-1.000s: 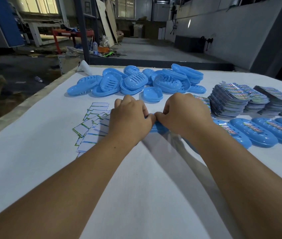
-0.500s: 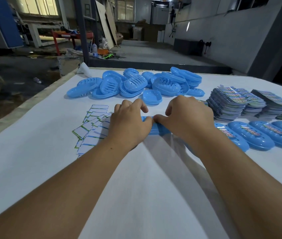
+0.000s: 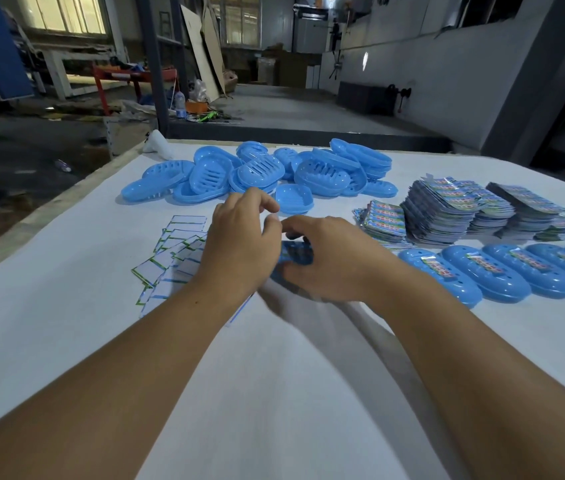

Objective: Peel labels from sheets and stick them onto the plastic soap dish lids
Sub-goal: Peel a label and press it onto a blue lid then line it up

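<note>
Print on the labels [image 3: 443, 268] is too small to read.

A single head-worn wide-angle camera looks forward and down from close above the near worktop [image 3: 66, 341] edge, toward the far workshop.

Bare table [image 3: 274, 393] lies open nearside; blue dishes [image 3: 257, 171] behind, label stacks [image 3: 447, 213] rightward block passage.

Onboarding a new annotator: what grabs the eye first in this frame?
Centre frame, the left hand and right hand meet over a blue soap dish lid. Behind them lies a heap of blue soap dish parts. At the right, stacks of colourful label sheets stand behind a row of labelled lids.
</note>
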{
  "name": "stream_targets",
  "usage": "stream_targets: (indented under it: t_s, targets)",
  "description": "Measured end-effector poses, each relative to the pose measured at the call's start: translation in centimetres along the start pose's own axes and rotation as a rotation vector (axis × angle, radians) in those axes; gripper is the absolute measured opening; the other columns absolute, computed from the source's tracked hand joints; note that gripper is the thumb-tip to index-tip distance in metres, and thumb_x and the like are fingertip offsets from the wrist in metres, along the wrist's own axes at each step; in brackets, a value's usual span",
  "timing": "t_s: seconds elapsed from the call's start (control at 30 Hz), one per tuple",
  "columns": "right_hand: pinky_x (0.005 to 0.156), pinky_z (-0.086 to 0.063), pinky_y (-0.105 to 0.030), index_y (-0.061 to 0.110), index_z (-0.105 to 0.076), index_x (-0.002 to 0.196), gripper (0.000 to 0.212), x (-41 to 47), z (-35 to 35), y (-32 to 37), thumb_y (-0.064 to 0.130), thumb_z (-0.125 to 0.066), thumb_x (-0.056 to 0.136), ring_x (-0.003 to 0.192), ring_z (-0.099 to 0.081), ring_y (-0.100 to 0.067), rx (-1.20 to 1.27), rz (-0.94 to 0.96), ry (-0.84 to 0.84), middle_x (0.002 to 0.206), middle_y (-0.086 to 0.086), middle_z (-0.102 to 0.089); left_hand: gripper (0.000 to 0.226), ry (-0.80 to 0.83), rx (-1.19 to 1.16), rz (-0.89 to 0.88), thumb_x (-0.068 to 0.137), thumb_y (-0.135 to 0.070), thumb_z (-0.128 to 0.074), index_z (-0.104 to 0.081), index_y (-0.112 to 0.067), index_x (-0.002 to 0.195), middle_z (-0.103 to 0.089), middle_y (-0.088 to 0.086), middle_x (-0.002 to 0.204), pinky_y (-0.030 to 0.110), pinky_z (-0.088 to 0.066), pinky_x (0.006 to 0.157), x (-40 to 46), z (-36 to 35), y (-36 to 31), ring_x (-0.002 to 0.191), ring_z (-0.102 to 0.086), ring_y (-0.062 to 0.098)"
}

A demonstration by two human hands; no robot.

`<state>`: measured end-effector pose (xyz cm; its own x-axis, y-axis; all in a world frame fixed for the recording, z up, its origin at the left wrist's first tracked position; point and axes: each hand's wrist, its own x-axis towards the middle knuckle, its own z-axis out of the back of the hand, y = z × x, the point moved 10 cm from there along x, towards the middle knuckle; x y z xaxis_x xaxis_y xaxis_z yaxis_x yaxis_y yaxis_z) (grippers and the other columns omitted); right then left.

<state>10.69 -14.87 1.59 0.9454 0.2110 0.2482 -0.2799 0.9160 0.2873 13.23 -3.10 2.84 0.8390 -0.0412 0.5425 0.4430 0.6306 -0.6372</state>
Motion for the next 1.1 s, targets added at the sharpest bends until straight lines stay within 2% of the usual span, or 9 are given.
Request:
stream_targets:
  t_s: [0.1,0.17,0.27,0.5,0.7,0.87,1.0,1.1]
  targets:
    - [0.084,-0.049,-0.035,0.042,-0.055,0.134,0.06,-0.2,0.2,-0.4,0.065,-0.06,0.079,0.112,-0.059,-0.018,-0.098,-0.011,0.003,0.12,0.015,-0.067,0.014,-0.004,-0.015,-0.01,0.093,-0.013,-0.053,-0.059,-0.023,0.102,-0.057,-0.001,0.108,0.038,-0.045,0.092,0.0,0.2,0.0,0.108,-0.052,0.021]
    - [0.074,-0.044,-0.033,0.043,-0.058,0.127,0.057,-0.4,0.4,-0.4,0.073,-0.056,0.078,0.107,-0.06,-0.017,-0.177,-0.013,-0.002,0.115,0.015,-0.067,0.016,0.008,-0.007,-0.016,0.093,-0.012,-0.053,-0.057,-0.026,0.1,-0.056,-0.004,0.108,0.034,-0.043,0.09,0.0,-0.1,0.0,0.108,-0.051,0.019]
    - [0.068,-0.039,-0.034,0.041,-0.062,0.115,0.055,-0.9,0.8,-0.9,0.079,-0.053,0.075,0.099,-0.059,-0.02,-0.253,-0.063,0.025,0.108,0.01,-0.064,0.016,0.008,-0.003,-0.024,0.093,-0.013,-0.055,-0.056,-0.028,0.099,-0.054,-0.006,0.106,0.028,-0.039,0.089,-0.1,-0.2,0.1,0.107,-0.051,0.016]
    - [0.069,-0.05,-0.034,0.028,-0.063,0.101,0.066,-2.3,1.5,-2.2,0.084,-0.057,0.067,0.089,-0.061,-0.024,-0.308,-0.15,0.147,0.097,0.004,-0.066,0.013,-0.004,0.017,-0.016,0.094,-0.021,-0.06,-0.055,-0.029,0.101,-0.054,-0.006,0.109,0.031,-0.041,0.09,-0.3,0.0,0.1,0.109,-0.051,0.015]
    - [0.069,-0.051,-0.032,0.025,-0.064,0.102,0.057,-2.6,1.9,-3.8,0.072,-0.064,0.068,0.088,-0.062,-0.023,-0.248,-0.226,0.2,0.098,0.002,-0.065,0.014,0.012,0.053,0.001,0.093,-0.024,-0.063,-0.055,-0.03,0.103,-0.053,-0.006,0.109,0.037,-0.045,0.091,-0.4,-0.1,0.1,0.108,-0.051,0.015]
    - [0.078,-0.054,-0.034,0.024,-0.063,0.107,0.049,-2.8,2.1,-5.0,0.057,-0.066,0.072,0.093,-0.062,-0.025,-0.208,-0.281,0.214,0.106,0.001,-0.065,0.015,0.029,0.063,0.004,0.092,-0.025,-0.064,-0.056,-0.03,0.103,-0.055,-0.004,0.111,0.035,-0.043,0.091,-0.5,-0.1,0.1,0.106,-0.051,0.015]
    - [0.083,-0.056,-0.038,0.023,-0.062,0.113,0.039,-2.9,2.6,-5.8,0.036,-0.067,0.076,0.096,-0.061,-0.027,-0.205,-0.301,0.218,0.108,0.0,-0.063,0.014,0.028,0.062,0.002,0.092,-0.023,-0.066,-0.058,-0.029,0.102,-0.055,-0.003,0.11,0.032,-0.039,0.089,-0.5,0.0,0.0,0.104,-0.051,0.016]
    - [0.079,-0.058,-0.037,0.019,-0.063,0.115,0.037,-3.1,2.9,-6.2,0.02,-0.059,0.078,0.094,-0.062,-0.028,-0.205,-0.317,0.219,0.107,-0.003,-0.063,0.013,0.026,0.059,0.0,0.091,-0.023,-0.066,-0.059,-0.028,0.101,-0.055,-0.003,0.109,0.03,-0.038,0.088,-0.5,0.0,0.1,0.104,-0.051,0.015]
